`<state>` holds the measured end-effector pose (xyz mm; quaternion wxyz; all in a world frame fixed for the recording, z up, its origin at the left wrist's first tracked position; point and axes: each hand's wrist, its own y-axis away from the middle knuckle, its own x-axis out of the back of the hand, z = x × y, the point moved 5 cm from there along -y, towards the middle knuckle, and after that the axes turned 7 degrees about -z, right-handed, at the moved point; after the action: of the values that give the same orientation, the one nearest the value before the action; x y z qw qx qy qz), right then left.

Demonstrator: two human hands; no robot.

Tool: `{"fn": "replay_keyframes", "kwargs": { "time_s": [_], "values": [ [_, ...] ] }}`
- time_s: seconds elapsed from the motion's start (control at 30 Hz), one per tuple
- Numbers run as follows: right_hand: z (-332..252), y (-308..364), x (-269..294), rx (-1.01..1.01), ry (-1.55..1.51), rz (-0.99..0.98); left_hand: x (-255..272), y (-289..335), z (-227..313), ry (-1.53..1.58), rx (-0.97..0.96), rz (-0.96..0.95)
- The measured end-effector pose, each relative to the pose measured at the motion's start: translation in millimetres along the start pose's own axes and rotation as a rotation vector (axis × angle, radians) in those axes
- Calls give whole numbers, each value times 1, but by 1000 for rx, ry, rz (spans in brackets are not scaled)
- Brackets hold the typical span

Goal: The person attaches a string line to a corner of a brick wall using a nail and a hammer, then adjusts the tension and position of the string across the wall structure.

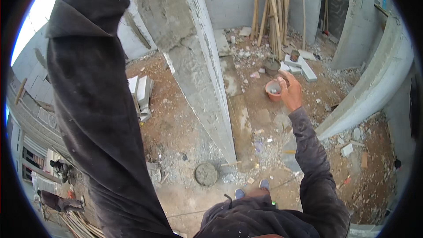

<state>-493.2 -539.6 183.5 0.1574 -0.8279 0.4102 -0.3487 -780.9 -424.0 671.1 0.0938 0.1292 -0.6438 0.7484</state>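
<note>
My left arm, in a dark sleeve with a folded cuff, reaches up past the upper left edge. Its hand is out of view; only a bit of wrist shows. My right hand is raised in front of me, its fingers loosely bent and the thumb apart, with nothing visible in it. Behind its fingertips, lower down, stands an orange bucket with something pale inside. A wall end with rough grey plaster on its broad face and a paler narrow side rises between my arms.
A round mortar pan sits on the ground near my feet. Wooden poles lean at the back wall, near a dark bucket and pale blocks. More blocks lie left. Two people are at the lower left. Rubble covers the ground.
</note>
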Motion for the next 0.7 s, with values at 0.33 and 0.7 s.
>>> {"fn": "replay_keyframes", "kwargs": {
  "time_s": [0.33,0.7],
  "values": [
    [-453,-200,128,563,-929,-30,38,-15,23,-252,-39,219],
    [-484,-251,86,510,-1035,-242,26,-15,10,-262,-20,216]
  ]
}}
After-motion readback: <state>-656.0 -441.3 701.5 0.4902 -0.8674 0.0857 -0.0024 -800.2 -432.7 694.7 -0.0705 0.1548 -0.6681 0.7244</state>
